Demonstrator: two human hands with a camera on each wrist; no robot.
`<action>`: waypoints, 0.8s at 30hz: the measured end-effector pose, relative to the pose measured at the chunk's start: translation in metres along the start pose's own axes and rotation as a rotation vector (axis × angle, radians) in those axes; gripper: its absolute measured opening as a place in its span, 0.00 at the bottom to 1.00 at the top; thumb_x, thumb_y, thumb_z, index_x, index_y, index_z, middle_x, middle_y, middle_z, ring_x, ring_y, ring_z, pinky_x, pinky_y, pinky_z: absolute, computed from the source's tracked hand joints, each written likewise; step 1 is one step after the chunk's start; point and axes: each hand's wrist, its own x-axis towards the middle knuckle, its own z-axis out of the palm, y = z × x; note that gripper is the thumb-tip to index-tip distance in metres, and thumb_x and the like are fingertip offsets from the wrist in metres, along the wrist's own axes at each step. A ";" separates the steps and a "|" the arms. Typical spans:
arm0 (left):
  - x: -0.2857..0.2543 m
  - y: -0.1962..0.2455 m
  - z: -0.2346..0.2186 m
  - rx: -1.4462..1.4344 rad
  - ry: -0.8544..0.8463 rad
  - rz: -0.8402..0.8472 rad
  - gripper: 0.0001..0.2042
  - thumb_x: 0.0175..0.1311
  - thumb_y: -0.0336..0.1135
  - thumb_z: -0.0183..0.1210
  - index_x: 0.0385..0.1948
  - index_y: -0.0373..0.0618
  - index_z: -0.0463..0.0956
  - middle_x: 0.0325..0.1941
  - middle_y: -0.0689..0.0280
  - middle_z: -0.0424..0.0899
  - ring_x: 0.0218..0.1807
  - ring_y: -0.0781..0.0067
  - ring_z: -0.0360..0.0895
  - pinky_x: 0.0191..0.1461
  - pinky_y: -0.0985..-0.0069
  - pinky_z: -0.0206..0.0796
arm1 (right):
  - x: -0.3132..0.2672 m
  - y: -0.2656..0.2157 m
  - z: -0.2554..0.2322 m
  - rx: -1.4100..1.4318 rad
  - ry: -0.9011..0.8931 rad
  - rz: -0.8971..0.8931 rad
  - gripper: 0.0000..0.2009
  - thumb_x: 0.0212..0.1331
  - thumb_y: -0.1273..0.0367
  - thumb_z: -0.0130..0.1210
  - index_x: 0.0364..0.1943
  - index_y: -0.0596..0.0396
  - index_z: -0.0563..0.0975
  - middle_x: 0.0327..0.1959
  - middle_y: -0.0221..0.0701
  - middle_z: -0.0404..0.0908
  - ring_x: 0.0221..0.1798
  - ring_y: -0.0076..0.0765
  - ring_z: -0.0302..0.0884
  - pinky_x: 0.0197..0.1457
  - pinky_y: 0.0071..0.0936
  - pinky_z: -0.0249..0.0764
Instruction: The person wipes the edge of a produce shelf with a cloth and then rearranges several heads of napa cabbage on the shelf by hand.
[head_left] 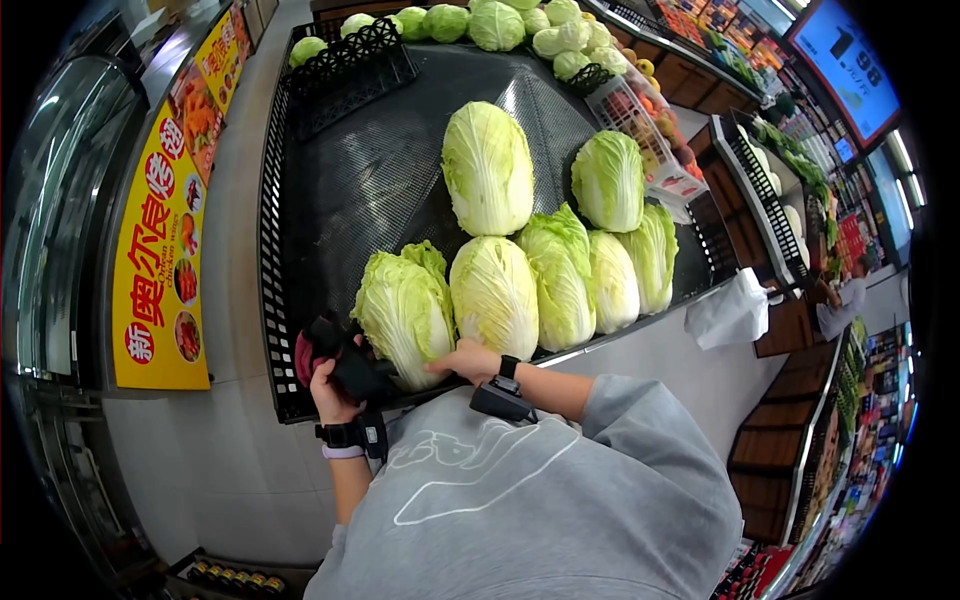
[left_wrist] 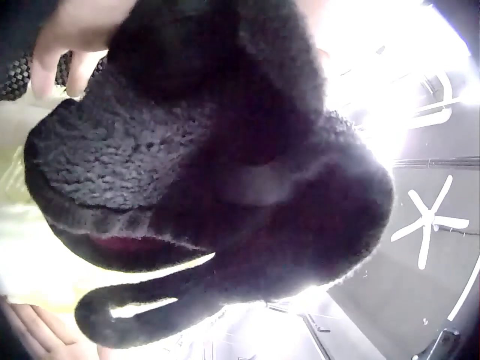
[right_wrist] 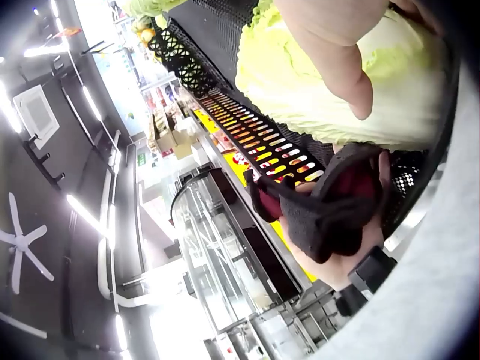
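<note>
A pale green napa cabbage (head_left: 404, 312) lies at the front left of the black display bin, leafy end away from the person. My right hand (head_left: 472, 362) holds its near, white end from the right, thumb lying across the leaves. At the opposite side, my left hand (head_left: 334, 394) grips a black fleecy item (head_left: 362, 372) with dark red lining. That item (left_wrist: 217, 165) fills most of the left wrist view and hides much of the hand; a loop dangles from it. Left fingertips (left_wrist: 56, 71) reach past it to the cabbage. In the right wrist view the black item hangs beside the cabbage (right_wrist: 330, 82).
Several more napa cabbages (head_left: 494, 292) stand to the right in the bin (head_left: 350, 190), some stacked behind. Round cabbages (head_left: 497, 25) line the far edge near a black crate (head_left: 355, 85). A white plastic bag (head_left: 728, 310) hangs at the right front corner. Yellow signs (head_left: 160, 270) stand left.
</note>
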 end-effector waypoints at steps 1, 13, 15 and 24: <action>0.003 -0.001 -0.004 -0.041 0.012 -0.012 0.32 0.53 0.45 0.48 0.60 0.39 0.56 0.61 0.52 0.66 0.55 0.51 0.68 0.60 0.59 0.60 | 0.015 0.012 0.002 0.003 0.002 0.005 0.32 0.39 0.62 0.68 0.44 0.74 0.68 0.36 0.37 0.72 0.36 0.29 0.69 0.37 0.25 0.66; -0.003 0.008 0.019 0.042 0.276 0.005 0.18 0.53 0.46 0.52 0.40 0.47 0.75 0.40 0.64 0.81 0.41 0.61 0.78 0.44 0.62 0.69 | 0.025 0.008 0.021 -0.373 0.285 -0.237 0.50 0.29 0.54 0.71 0.52 0.76 0.56 0.52 0.58 0.63 0.56 0.52 0.65 0.59 0.32 0.63; -0.004 0.009 0.023 0.047 0.265 0.000 0.17 0.53 0.47 0.51 0.41 0.48 0.75 0.40 0.65 0.81 0.41 0.61 0.78 0.45 0.59 0.69 | 0.029 0.007 0.027 -0.318 0.441 -0.383 0.51 0.28 0.52 0.71 0.52 0.77 0.56 0.51 0.59 0.64 0.54 0.53 0.66 0.59 0.32 0.63; -0.001 0.007 0.020 0.000 0.265 -0.029 0.18 0.55 0.48 0.48 0.43 0.48 0.74 0.41 0.65 0.80 0.42 0.60 0.77 0.45 0.60 0.68 | 0.043 -0.008 0.032 -0.629 0.486 -0.575 0.63 0.20 0.46 0.72 0.56 0.82 0.49 0.61 0.67 0.42 0.65 0.68 0.44 0.68 0.44 0.47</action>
